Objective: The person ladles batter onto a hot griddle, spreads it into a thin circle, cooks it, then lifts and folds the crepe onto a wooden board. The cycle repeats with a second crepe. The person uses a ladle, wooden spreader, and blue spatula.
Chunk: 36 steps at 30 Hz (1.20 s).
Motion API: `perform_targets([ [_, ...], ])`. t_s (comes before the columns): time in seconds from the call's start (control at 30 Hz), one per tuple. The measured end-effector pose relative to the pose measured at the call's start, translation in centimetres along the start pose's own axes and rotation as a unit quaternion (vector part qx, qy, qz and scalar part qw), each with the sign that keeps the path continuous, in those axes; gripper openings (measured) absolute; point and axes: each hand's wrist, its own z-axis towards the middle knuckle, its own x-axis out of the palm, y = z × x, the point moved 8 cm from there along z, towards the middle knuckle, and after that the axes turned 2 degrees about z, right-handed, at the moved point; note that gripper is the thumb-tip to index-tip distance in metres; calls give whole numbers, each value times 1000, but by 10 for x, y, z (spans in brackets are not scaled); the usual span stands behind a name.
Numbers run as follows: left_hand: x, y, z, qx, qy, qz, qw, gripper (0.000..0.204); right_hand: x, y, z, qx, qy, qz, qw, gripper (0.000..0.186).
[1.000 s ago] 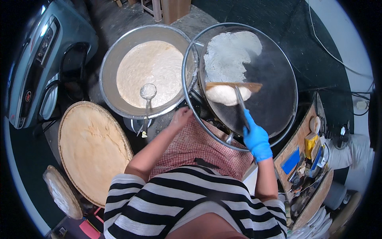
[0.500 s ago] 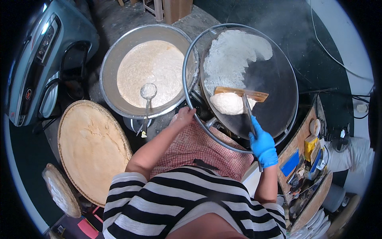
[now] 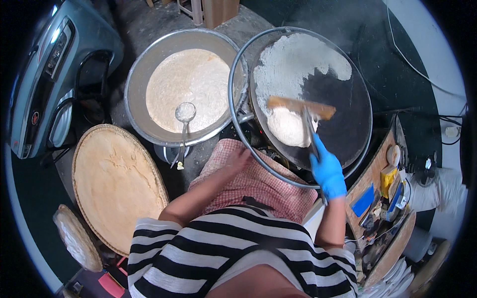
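1. As I watch from above, the blue-gloved right hand (image 3: pixel 328 171) is closed around the grey metal handle (image 3: pixel 312 136) of a flat wooden spreader (image 3: pixel 298 105).
2. Just ahead of that hand, to its left, an off-white dough lump (image 3: pixel 287 130) rests on the round black griddle (image 3: pixel 343 121), against the spreader's near edge.
3. Farther ahead, I see a thin whitish film (image 3: pixel 283 69) spread there.
4. The bare left hand (image 3: pixel 242 160) is blurred over the red-checked cloth apron (image 3: pixel 278 191); I can't tell how open it is or whether it holds anything.
5. Ahead and left of it, a wide steel bowl (image 3: pixel 136 99) contains pale batter (image 3: pixel 181 79) and a metal ladle (image 3: pixel 184 135).
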Motion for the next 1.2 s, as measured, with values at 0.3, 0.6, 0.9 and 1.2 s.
perform_targets([
  [0.3, -33, -21, 61, 46, -47, 172, 983, 33, 6, -3, -24, 19, 50, -64, 997, 62],
  [0.6, -62, -99, 61, 52, -41, 89, 994, 36, 18, 32, 23, -93, -26, -27, 995, 59],
  [0.9, 4, 0, -1, 5, -4, 10, 1000, 40, 0, 10, 15, 13, 15, 13, 1000, 60],
  [1.2, -30, -36, 56, 46, -20, 129, 990, 31, -2, -6, -18, 36, 55, -55, 996, 63],
])
